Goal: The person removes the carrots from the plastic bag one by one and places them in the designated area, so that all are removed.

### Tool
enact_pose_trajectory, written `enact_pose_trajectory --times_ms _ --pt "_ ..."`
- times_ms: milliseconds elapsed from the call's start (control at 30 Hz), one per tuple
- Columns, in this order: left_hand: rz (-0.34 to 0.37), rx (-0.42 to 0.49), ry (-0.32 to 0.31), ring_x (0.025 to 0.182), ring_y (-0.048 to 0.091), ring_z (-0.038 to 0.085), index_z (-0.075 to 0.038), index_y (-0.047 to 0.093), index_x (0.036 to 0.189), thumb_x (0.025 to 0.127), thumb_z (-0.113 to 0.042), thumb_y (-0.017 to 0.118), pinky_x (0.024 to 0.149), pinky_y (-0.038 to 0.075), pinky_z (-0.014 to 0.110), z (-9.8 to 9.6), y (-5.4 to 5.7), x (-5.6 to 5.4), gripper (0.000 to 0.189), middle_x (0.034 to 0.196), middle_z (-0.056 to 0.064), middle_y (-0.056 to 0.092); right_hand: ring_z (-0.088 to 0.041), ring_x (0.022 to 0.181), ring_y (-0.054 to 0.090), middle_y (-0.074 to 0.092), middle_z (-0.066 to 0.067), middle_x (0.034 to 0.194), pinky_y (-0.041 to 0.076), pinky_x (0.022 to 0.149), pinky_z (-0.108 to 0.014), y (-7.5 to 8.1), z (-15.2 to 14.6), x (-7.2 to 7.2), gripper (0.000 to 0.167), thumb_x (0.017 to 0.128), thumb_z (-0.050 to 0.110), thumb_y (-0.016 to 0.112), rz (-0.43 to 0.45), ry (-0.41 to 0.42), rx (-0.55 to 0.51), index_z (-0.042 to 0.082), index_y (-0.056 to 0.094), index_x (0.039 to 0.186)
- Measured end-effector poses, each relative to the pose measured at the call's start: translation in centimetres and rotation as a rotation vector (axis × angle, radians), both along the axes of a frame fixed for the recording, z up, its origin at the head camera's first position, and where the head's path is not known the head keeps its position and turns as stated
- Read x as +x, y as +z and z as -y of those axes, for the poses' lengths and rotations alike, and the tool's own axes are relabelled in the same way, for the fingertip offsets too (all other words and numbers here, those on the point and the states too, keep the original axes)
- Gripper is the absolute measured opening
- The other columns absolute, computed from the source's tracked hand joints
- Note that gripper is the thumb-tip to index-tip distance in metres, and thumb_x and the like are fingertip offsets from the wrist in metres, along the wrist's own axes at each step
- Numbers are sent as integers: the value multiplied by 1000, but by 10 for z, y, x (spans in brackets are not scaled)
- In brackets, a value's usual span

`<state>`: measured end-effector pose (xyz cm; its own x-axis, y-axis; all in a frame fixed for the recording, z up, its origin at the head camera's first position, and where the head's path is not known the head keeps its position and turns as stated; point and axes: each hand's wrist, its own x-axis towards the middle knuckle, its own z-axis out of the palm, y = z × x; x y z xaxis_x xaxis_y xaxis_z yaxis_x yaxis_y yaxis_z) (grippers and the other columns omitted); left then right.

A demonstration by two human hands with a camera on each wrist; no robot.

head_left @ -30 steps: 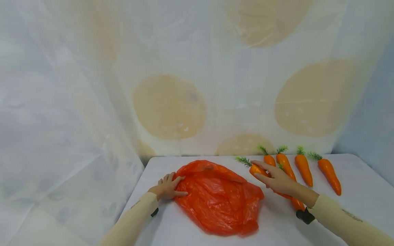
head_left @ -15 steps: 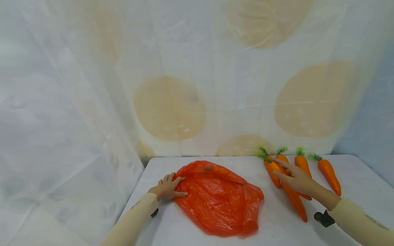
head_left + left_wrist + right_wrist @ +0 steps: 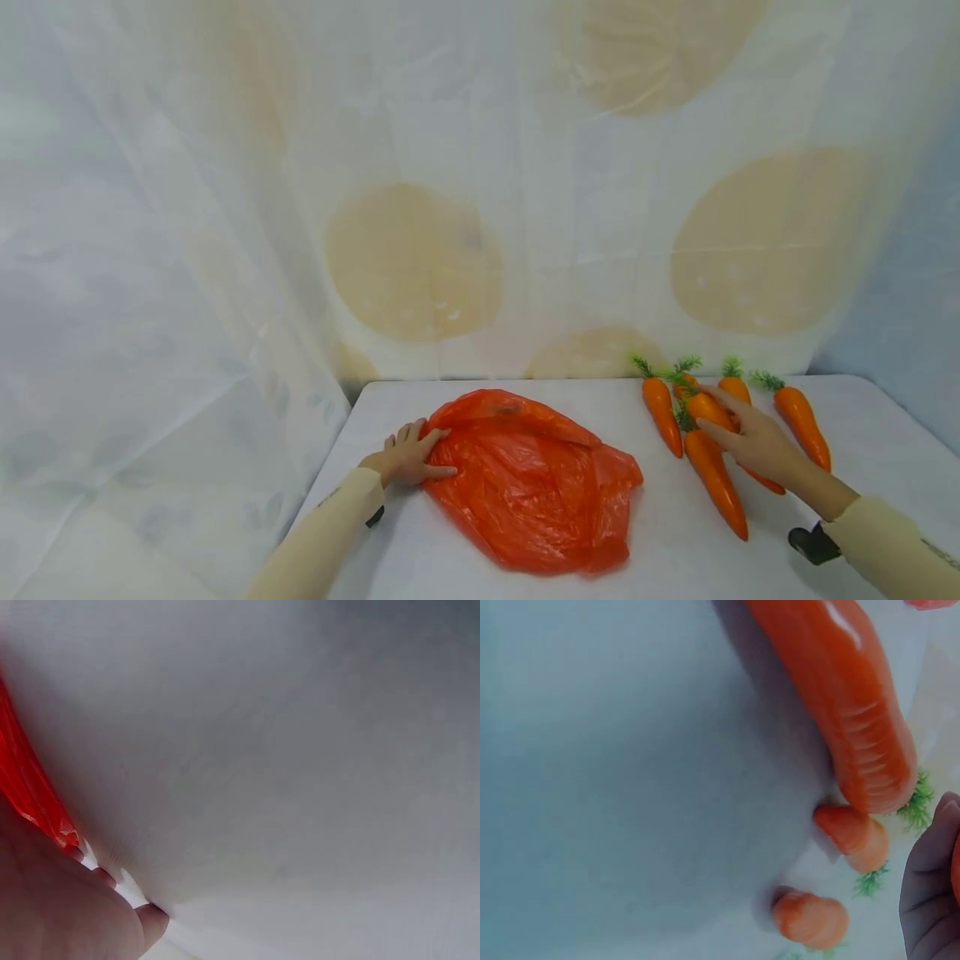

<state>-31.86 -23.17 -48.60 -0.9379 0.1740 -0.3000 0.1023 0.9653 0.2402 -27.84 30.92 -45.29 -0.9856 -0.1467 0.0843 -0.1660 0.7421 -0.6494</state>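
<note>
My left hand (image 3: 408,456) rests with spread fingers on the left edge of a crumpled red plastic bag (image 3: 525,492). In the left wrist view, the bag (image 3: 26,787) shows beside the fingers. My right hand (image 3: 753,442) grips an orange carrot (image 3: 707,408) around its thick end, its green top pointing left and its tip showing below the hand. Several similar carrots lie around it: a left carrot (image 3: 660,415), a front carrot (image 3: 717,487) partly overlapped by the held one's greens, and a back carrot (image 3: 733,387) partly hidden by the hand.
Another carrot (image 3: 804,427) lies at the far right of the white table (image 3: 870,433). Behind the table hangs a pale curtain (image 3: 570,208) with tan round spots. A white sheet (image 3: 165,375) drapes along the left side.
My right hand has moved right with the held carrot, from near the bag to among the other carrots. The left hand and the bag have stayed in place.
</note>
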Motion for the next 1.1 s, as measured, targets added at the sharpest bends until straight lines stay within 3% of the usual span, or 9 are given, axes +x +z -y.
enact_pose_trajectory --times_ms 100,233,367,533,667,767,967,1100 --pt "3 -16 -1 144 22 40 -37 37 149 78 -70 66 112 25 69 1 -1 -1 84 162 13 18 -20 63 56 55 -30 122 50 53 -28 -2 -3 0 69 101 41 55 -11 -16 27 7 27 154" --pt "5 -23 0 144 21 41 -37 36 150 79 -70 65 112 24 70 2 -1 -2 84 163 13 17 -18 61 53 61 -17 96 48 51 -28 -4 -7 0 69 102 39 54 -13 -26 19 3 27 153" --pt "10 -23 16 144 20 41 -36 35 151 79 -70 65 111 26 71 2 1 -2 85 163 13 16 -18 61 52 59 -10 85 48 51 -28 -5 -12 -1 68 103 37 50 3 -38 -5 2 22 154" --pt "6 -16 4 143 22 42 -35 37 150 78 -71 65 110 26 71 0 2 0 85 162 14 18 -19 65 54 59 -20 98 50 53 -30 -10 -18 2 67 103 32 49 -10 -62 -11 -2 21 153" --pt "15 -26 -4 144 21 42 -35 35 151 79 -71 64 112 24 71 -1 1 -1 86 162 14 17 -32 85 57 51 -34 124 56 66 -40 -16 -22 6 68 102 32 52 -37 -82 47 -9 24 149" --pt "15 -34 -3 144 20 41 -35 35 151 79 -70 65 112 23 70 0 -2 -3 85 163 13 17 -41 97 54 44 -39 134 56 74 -47 -19 -23 8 70 101 33 54 -57 -104 87 -11 26 147" --pt "22 -28 16 145 18 42 -36 35 151 78 -71 65 113 21 71 2 -5 -6 86 163 12 15 -36 89 56 52 -37 123 54 65 -36 -24 -22 10 72 97 30 58 -43 -151 97 -13 26 146" --pt "32 -26 11 145 18 43 -35 34 151 78 -72 65 112 21 72 1 -2 -4 87 163 13 14 -36 86 56 54 -37 118 56 67 -40 -26 -23 10 72 94 27 59 -22 -176 134 -15 28 144"
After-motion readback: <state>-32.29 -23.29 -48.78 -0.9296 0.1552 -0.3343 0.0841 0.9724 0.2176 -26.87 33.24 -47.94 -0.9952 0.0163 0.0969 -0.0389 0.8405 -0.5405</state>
